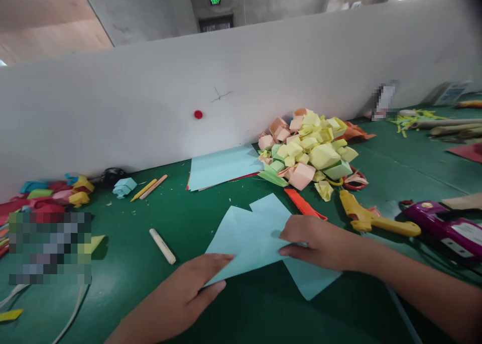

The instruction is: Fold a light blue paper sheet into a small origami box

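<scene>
A light blue sheet of paper (pixel 248 233) is held between my two hands, just above the green table. My left hand (pixel 188 291) pinches its near left corner, thumb below and fingers on top. At the right edge, my right hand (pixel 312 238) grips the same sheet between thumb and fingers. Another light blue paper piece (pixel 312 278) lies partly under the held sheet and my right hand. Just beyond my right hand rests an orange-red utility knife (pixel 303 203).
A pile of folded paper pieces (pixel 309 153) stands by the white partition (pixel 150 98). Stacked blue sheets (pixel 224 168) lie beside it. Around are a yellow glue gun (pixel 372 216), a purple device (pixel 444 228), a pale stick (pixel 162 246), pencils (pixel 148 188) and colourful paper shapes (pixel 56 193).
</scene>
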### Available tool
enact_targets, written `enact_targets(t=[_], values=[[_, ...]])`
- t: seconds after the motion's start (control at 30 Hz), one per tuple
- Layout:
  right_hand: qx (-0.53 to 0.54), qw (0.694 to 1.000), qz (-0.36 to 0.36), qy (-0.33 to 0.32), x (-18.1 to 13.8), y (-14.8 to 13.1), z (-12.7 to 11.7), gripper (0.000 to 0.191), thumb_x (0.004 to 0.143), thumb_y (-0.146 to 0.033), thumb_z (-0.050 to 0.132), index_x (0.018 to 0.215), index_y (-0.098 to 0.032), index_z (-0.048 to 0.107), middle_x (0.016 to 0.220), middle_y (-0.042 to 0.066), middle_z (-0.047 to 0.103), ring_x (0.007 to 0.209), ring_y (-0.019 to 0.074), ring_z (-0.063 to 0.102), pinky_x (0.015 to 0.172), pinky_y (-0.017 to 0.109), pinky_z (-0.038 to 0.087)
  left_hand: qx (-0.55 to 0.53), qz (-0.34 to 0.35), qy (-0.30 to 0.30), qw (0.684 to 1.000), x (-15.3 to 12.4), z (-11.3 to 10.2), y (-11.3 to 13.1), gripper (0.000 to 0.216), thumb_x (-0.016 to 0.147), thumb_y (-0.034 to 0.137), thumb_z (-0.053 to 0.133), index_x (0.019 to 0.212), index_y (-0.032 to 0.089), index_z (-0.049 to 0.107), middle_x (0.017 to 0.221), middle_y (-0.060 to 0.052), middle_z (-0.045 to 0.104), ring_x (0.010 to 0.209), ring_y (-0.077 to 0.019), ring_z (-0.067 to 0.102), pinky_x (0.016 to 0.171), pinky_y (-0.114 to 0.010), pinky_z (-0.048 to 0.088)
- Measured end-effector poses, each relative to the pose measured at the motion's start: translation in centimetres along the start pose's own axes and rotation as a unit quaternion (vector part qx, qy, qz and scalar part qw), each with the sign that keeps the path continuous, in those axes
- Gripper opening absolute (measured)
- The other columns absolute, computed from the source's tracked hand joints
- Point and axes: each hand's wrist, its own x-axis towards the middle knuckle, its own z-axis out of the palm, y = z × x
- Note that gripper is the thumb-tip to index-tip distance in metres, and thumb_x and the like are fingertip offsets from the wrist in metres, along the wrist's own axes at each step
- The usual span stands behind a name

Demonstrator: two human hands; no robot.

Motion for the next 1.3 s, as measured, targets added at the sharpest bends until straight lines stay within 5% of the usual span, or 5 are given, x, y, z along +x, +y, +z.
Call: enact_targets(t=[0.13, 0.33, 0.6, 0.9, 1.3], values=[[0.124, 0.982, 0.14, -0.03, 0.2, -0.8, -0.1, 0.047, 0.098, -0.057, 0.054, 0.07, -0.021, 0.042, 0.068, -0.004, 0.039, 0.064, 0.0128, 0.041, 0.057, 0.026, 0.033, -0.079, -0.074, -0.019, 0.994, -0.5, -0.7, -0.7, 0.038, 0.098, 0.033, 0.059, 0.135, 0.038, 0.064, 0.111, 0.001, 0.079, 0.09, -0.0234, 0.078, 0.071, -0.031, 0.065], [0.17, 0.965, 0.198, -0.025, 0.3, -1.3, 1.0, 0.04, 0.093, -0.048, 0.062, 0.072, -0.022, 0.041, 0.067, -0.006, 0.035, 0.06, 0.0111, 0.033, 0.052, 0.024, 0.027, -0.053, -0.124, 0.008, 0.991, 0.1, -1.0, -0.2, 0.075, 0.101, 0.033, 0.057, 0.163, 0.035, 0.016, 0.131, -0.007, 0.07, 0.11, -0.0239, 0.073, 0.082, -0.032, 0.063], [0.03, 0.969, 0.244, -0.01, 0.5, -1.6, 2.1, 0.052, 0.096, -0.047, 0.057, 0.144, -0.028, 0.053, 0.074, -0.001, 0.061, 0.066, 0.0184, 0.057, 0.059, 0.027, 0.038, 0.205, 0.111, 0.07, 0.97, 0.8, 0.7, 2.5, 0.047, 0.099, 0.019, 0.05, 0.146, 0.026, 0.053, 0.153, -0.007, 0.052, 0.138, -0.0287, 0.051, 0.111, -0.044, 0.047], [-0.157, 0.986, 0.052, 0.032, -0.1, -2.3, 2.0, 0.045, 0.102, -0.04, 0.045, 0.144, -0.028, 0.054, 0.148, 0.012, 0.054, 0.127, 0.0349, 0.053, 0.102, 0.055, 0.046, 0.178, 0.09, -0.032, 0.979, 1.3, 2.6, 1.1, 0.051, 0.103, 0.025, 0.049, 0.154, 0.023, 0.042, 0.157, -0.006, 0.048, 0.14, -0.0259, 0.051, 0.115, -0.047, 0.045], [-0.138, 0.987, 0.031, -0.072, 2.4, -3.9, 4.2, 0.079, 0.099, -0.062, 0.044, 0.158, -0.01, 0.035, 0.165, 0.018, 0.029, 0.149, 0.0393, 0.033, 0.12, 0.06, 0.028, 0.165, 0.049, -0.032, 0.985, 2.2, 2.5, 1.2, 0.051, 0.103, 0.026, 0.049, 0.153, 0.02, 0.042, 0.166, -0.01, 0.031, 0.147, -0.0298, 0.041, 0.113, -0.049, 0.047]])
